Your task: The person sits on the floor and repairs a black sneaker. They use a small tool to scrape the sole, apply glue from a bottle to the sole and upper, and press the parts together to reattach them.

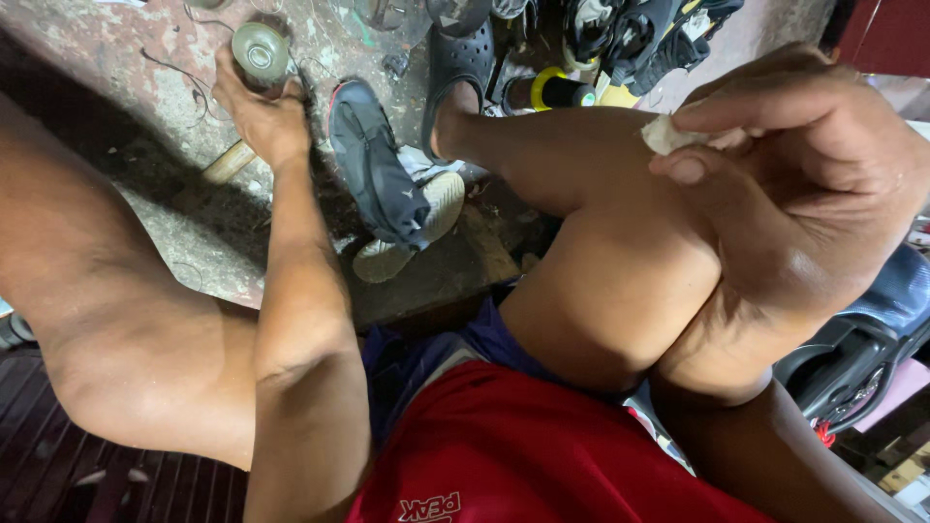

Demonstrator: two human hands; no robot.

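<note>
Left hand point(262, 116) stretched far out to the small round tin point(260, 53) on the stained concrete floor point(194, 232), fingers point(232, 92) curled against its near side; full closure around it not visible, so grip uncertain. Right hand point(804, 194) up close on the right, thumb and forefinger pinched shut on a small whitish scrap point(668, 134), likely cloth or cotton. Dark sneaker point(383, 179) lying on its side mid-scene, just right of the left hand, sole facing right. Risks, as judgement: tin sits at full arm reach on rough, cluttered ground, so a loose one-handed hold could tip or spill it; loose wires point(184, 77) beside it could snag. Scrap pinched only at its edge, easy to drop into floor grime. Sandalled foot point(460, 73) near the sneaker could knock it.
</note>
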